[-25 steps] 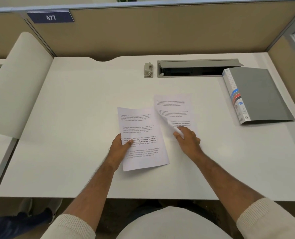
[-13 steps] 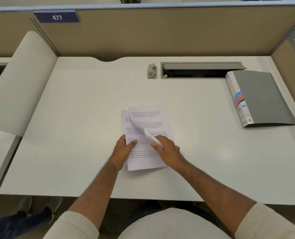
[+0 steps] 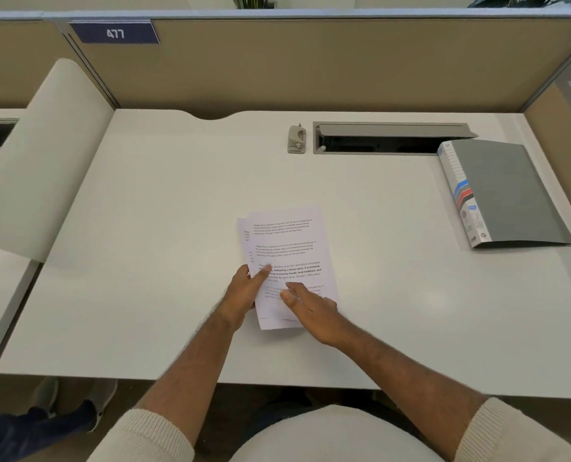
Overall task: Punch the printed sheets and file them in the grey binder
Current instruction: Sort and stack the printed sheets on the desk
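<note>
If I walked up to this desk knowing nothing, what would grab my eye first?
Probably the printed sheets stacked unevenly in the middle of the white desk, with the left hand gripping their left edge and the right hand lying flat on them. Next, the grey binder lying closed at the far right, and the small hole punch at the back beside a cable slot.

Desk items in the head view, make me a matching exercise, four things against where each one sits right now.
Things:
1. printed sheets
2. grey binder
3. hole punch
4. number plate 477

Places:
A. on the partition, upper left
B. far right of the desk, closed
C. middle of the desk, under both hands
D. back of the desk, just left of the cable slot

Pairs: 1-C, 2-B, 3-D, 4-A
</note>
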